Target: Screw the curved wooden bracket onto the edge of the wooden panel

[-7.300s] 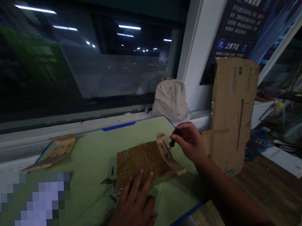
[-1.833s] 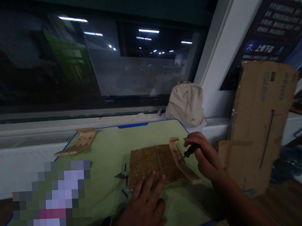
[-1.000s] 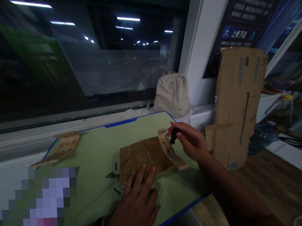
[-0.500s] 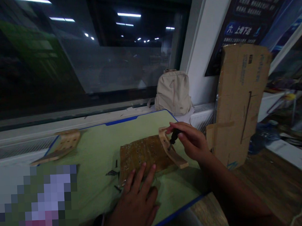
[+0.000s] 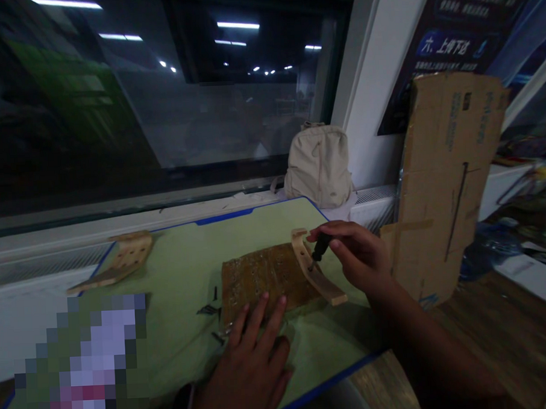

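A brown wooden board [image 5: 262, 277] with rows of small holes lies on the green mat [image 5: 181, 275]. A curved pale wooden piece [image 5: 316, 276] stands along the board's right edge. My right hand [image 5: 359, 258] pinches a black-handled screwdriver [image 5: 320, 249], whose tip meets the upper part of the curved piece. My left hand [image 5: 253, 365] lies flat with fingers stretched out, the fingertips pressing the board's near edge. Several dark screws [image 5: 212, 309] are scattered on the mat just left of the board.
A second curved wooden piece with holes [image 5: 122, 262] lies at the mat's far left. A beige backpack [image 5: 319, 163] sits on the sill by the window. A tall cardboard box [image 5: 448, 179] stands right of the mat. Wooden floor shows at the lower right.
The screwdriver stays on the curved piece throughout, with my right hand regripping and turning it slightly. My left hand keeps pressing the board. The view has shifted a little.
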`<control>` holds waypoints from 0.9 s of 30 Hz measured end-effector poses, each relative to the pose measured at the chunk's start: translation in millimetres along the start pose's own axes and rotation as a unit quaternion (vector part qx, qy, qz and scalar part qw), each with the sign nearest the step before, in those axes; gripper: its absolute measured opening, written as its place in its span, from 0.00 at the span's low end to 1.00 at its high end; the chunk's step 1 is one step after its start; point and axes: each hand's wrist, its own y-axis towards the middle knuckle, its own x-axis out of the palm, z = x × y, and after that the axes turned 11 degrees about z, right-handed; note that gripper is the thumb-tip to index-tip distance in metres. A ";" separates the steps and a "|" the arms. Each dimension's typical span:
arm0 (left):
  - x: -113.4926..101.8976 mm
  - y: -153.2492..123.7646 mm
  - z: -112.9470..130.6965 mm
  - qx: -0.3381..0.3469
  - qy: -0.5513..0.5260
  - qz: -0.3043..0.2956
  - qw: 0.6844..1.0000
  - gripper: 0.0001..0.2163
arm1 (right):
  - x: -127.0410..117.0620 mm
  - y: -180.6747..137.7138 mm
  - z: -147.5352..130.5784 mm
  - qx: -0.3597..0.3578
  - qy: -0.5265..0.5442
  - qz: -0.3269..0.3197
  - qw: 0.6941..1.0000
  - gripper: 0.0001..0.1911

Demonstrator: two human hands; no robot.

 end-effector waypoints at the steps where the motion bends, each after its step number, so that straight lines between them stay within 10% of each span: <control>1: -0.1 0.2 0.1 0.003 0.000 0.002 1.000 0.15 | 0.1 -0.4 2.3 0.001 -0.003 0.018 1.000 0.11; 5: 0.7 0.6 -0.8 0.006 0.003 0.003 1.000 0.17 | -4.3 -1.3 12.1 -0.038 -0.065 0.086 0.993 0.10; 13: 2.0 0.3 -0.9 0.004 0.007 0.016 1.000 0.16 | 2.9 -2.9 -0.7 0.025 0.038 -0.008 0.999 0.09; 20: -1.2 1.9 -1.1 0.006 0.012 0.002 1.000 0.15 | -2.3 -3.1 9.7 0.007 -0.048 0.104 0.993 0.12; 27: 0.7 0.5 -2.7 0.009 0.011 -0.002 1.000 0.16 | 1.9 -1.1 -1.8 0.031 0.058 0.022 0.998 0.03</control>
